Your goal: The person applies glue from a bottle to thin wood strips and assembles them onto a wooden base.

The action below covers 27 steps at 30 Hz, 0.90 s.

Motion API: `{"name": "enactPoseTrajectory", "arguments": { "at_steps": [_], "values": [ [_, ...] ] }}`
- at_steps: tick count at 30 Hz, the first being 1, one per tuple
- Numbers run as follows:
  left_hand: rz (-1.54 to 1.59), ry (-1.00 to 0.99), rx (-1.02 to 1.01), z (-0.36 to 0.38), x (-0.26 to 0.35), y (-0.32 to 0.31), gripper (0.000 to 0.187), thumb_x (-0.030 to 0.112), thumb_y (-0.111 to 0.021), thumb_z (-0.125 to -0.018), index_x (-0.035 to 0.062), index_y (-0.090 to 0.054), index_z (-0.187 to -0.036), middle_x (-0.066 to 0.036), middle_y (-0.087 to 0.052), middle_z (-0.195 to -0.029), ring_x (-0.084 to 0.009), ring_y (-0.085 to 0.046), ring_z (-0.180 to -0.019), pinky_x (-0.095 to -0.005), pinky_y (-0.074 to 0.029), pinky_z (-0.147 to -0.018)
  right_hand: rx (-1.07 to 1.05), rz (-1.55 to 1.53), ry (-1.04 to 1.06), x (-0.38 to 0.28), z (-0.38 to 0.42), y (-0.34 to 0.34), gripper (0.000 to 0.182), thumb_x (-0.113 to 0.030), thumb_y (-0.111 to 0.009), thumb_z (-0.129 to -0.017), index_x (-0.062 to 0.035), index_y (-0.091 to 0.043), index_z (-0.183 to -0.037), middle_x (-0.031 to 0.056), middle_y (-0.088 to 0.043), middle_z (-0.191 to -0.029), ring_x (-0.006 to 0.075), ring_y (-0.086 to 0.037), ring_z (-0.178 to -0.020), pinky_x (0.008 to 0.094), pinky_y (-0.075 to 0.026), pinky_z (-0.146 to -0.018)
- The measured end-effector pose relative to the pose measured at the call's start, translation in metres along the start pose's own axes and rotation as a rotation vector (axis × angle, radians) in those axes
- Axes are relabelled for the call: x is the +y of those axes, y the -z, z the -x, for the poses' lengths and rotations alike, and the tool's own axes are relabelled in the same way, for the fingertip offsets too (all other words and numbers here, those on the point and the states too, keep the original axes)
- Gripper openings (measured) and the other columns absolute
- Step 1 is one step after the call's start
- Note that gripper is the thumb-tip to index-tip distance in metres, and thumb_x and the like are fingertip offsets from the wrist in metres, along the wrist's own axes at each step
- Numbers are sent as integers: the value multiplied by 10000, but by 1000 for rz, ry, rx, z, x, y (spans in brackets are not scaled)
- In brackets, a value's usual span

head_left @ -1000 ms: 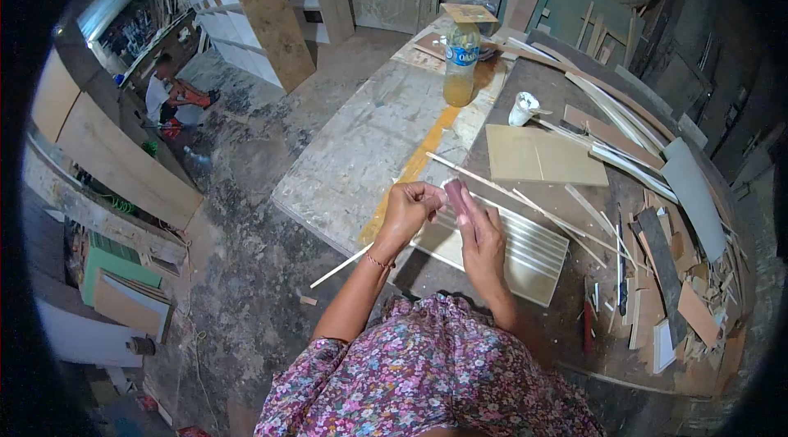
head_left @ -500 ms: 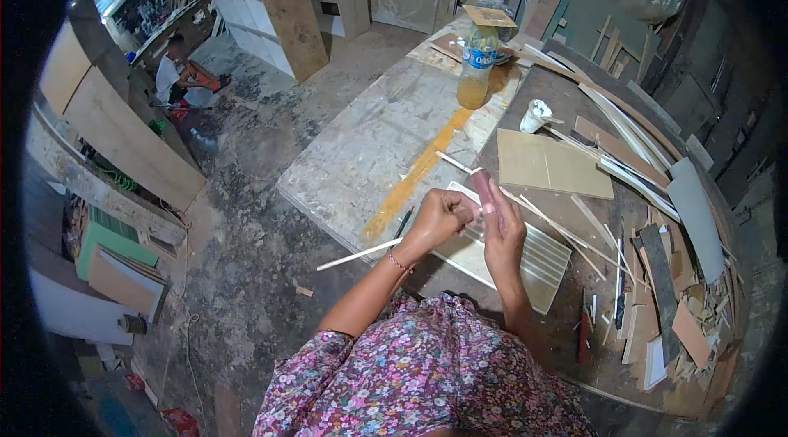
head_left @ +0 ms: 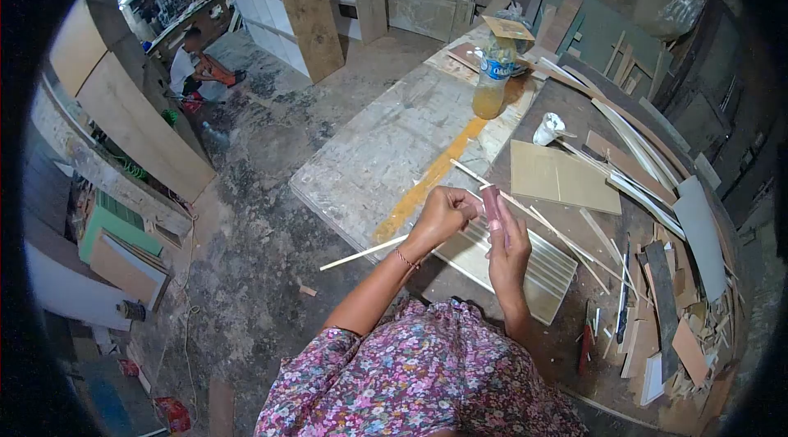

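R hand [head_left: 510,247] grips reddish-brown block [head_left: 492,202] above table [head_left: 369,162], over far side of ribbed panel [head_left: 542,271]; L hand [head_left: 446,214] curled in a pinch just beside it, can't tell if anything's held. Panel partly covered by hands; thin strips [head_left: 469,172] run across table just beyond, near tan board [head_left: 566,178], w/ white cup [head_left: 547,132] & bottle [head_left: 489,94] farther back. R side of table crowded: scrap pile [head_left: 694,326], red tool [head_left: 585,348] nr edge; another person [head_left: 185,68] low on floor [head_left: 246,248], well apart.
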<state>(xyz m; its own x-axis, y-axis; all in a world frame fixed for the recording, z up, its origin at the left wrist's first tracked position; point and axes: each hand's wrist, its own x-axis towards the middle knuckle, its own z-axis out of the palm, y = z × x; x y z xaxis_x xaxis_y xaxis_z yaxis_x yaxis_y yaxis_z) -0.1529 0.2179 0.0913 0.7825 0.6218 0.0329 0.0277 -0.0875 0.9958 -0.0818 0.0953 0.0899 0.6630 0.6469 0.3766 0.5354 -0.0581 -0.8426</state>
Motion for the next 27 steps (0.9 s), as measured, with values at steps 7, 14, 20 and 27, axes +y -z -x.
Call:
{"name": "enactPoseTrajectory", "arguments": {
  "at_steps": [7, 14, 20, 27],
  "values": [
    [44, 9, -42, 0, -5, -4, 73, 39, -572, -746, -13, -623, -735, -23, -570, -587, -57, -478, -484, -202, -382, -437, 33, 57, 109, 13, -6, -1, 331, -166, -425, -883, -76, -469, -1198, 60, -511, -955, 69, -471, -645, 182, -393, -454],
    [67, 34, -133, 3, -7, -14, 90, 61, -575, -754, -10, -618, -719, -18, -563, -579, -56, -481, -485, -198, -380, -431, 4, -106, -76, 12, -9, 4, 348, -139, -413, -854, -25, -467, -1179, 162, -514, -922, 270, -522, -838, 337, -407, -744],
    [-51, 36, -56, 2, 0, -7, 86, 65, -580, -739, -9, -615, -712, -16, -558, -572, -62, -474, -482, -205, -369, -434, -9, 0, -54, 13, 3, 4, 347, -140, -411, -856, -34, -466, -1182, 177, -515, -980, 271, -523, -862, 331, -410, -741],
    [21, 1, -71, -6, -11, -17, 76, 49, -574, -744, -8, -618, -723, -17, -568, -583, -55, -475, -488, -196, -374, -444, 6, -63, -98, 17, 3, 13, 329, -153, -437, -866, -59, -475, -1179, 168, -525, -954, 264, -527, -860, 324, -411, -742]
  ]
}}
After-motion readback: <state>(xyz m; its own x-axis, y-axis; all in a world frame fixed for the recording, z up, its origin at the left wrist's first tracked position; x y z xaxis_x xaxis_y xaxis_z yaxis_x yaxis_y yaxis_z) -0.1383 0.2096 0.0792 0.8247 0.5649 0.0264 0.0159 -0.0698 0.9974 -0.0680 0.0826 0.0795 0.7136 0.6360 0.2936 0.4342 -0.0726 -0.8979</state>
